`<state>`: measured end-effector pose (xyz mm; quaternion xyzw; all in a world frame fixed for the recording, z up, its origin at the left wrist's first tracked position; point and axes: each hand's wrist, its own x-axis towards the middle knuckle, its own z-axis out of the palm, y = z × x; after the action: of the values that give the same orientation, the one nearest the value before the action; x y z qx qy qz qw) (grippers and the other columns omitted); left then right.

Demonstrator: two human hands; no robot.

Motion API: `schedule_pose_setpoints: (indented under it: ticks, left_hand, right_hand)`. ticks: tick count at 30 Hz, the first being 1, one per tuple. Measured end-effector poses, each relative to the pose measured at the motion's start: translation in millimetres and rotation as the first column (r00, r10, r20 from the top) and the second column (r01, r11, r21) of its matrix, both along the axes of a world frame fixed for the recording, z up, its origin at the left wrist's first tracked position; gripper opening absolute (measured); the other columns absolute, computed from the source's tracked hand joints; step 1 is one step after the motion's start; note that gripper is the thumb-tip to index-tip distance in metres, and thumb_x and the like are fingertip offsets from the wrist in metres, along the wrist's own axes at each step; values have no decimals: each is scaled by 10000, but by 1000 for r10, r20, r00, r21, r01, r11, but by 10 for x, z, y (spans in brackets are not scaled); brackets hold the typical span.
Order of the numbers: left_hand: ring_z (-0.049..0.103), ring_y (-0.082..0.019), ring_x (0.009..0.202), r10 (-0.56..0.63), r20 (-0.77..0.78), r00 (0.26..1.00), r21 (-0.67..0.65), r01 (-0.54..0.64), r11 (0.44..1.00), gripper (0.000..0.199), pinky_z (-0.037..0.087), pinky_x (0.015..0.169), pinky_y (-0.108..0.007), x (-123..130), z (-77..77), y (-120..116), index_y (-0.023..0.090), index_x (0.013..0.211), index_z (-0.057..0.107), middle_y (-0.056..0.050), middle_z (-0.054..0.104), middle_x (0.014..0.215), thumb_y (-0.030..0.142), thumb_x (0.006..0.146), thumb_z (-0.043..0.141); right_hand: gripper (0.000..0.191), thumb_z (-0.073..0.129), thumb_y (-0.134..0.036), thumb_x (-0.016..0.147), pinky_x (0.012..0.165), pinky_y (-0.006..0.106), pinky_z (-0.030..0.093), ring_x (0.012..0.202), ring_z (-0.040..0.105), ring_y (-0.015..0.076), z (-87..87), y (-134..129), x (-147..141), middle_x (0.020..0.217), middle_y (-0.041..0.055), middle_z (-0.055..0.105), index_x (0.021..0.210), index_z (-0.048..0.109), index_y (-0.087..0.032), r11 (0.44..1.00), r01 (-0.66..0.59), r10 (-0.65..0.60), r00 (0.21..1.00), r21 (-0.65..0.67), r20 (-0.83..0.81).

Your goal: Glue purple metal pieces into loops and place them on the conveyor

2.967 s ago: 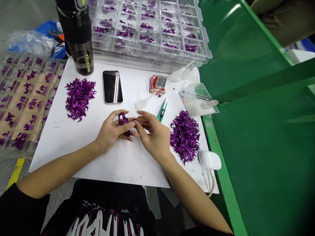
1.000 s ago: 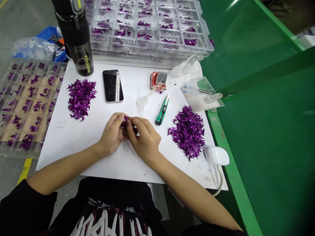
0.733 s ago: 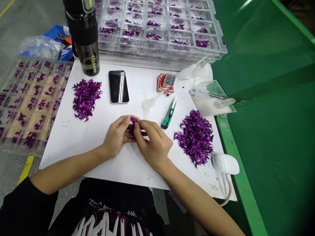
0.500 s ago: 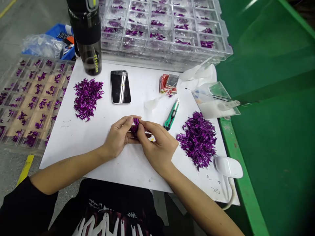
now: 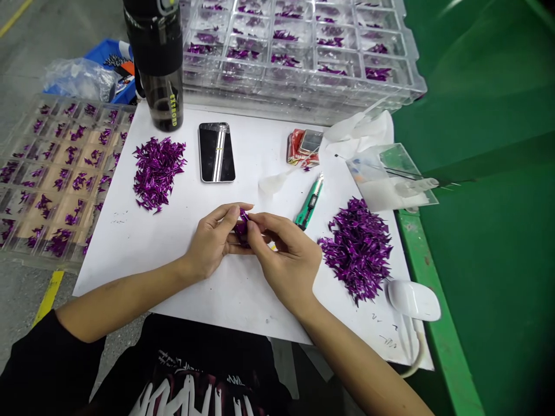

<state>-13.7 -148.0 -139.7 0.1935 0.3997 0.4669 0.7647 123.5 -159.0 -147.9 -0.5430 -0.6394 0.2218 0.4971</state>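
Purple piece, one, held between two hands

Sheet, white: lies beneath both hands.
Stack, clear, compartmented, purple bits inside: well beyond both hands.
Case, clear, likewise filled: off to the left hand's outer side, past the sheet.
Bottle, dark, upright: beyond the left hand, to its left.
Right hand: thumb and forefinger pinching the piece's right side.
Left hand: thumb and fingers closed about the piece's left side, other fingers behind it.
Right heap, purple bits: just outside the right hand.
Left heap, similar: beyond the left hand, to its left.
Phone, flat: beyond the left hand.
Knife, green: just beyond the right hand.
Piece, purple, glossy: between the fingertips of both hands, above the sheet; partly covered, full shape not readable.

Handling, as judged: light, thin, probably springy; the gloss suggests some slip. Likely to bend if squeezed hard. Best held lightly by opposite edges, skin kept off any sharp points.
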Motion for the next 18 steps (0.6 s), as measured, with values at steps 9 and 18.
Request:
schedule_pose_setpoints:
  ticks: [9, 18]
  left_hand:
    - [815, -242, 813, -6, -3, 1000, -1, 6, 1000, 206, 697, 803, -429, -19, 16, 14, 189, 1095, 713, -50, 764, 869, 349, 1048, 592]
    - [790, -233, 828, -54, -27, 998, 47, 56, 997, 242, 710, 757, -417, -65, -3, 41, 207, 1146, 773, -40, 745, 854, 376, 999, 680]
  right_hand:
    - [96, 729, -236, 960, 655, 265, 649, 776, 769, 157, -12, 0, -13, 976, 23, 821, 1005, 814, -235, 999, -33, 33, 999, 17, -5]
    - [113, 730, -249, 962, 667, 297, 671, 798, 786, 186, 25, -7, 17, 999, 33, 824, 1016, 828, -245, 999, -34, 34, 999, 4, 25]
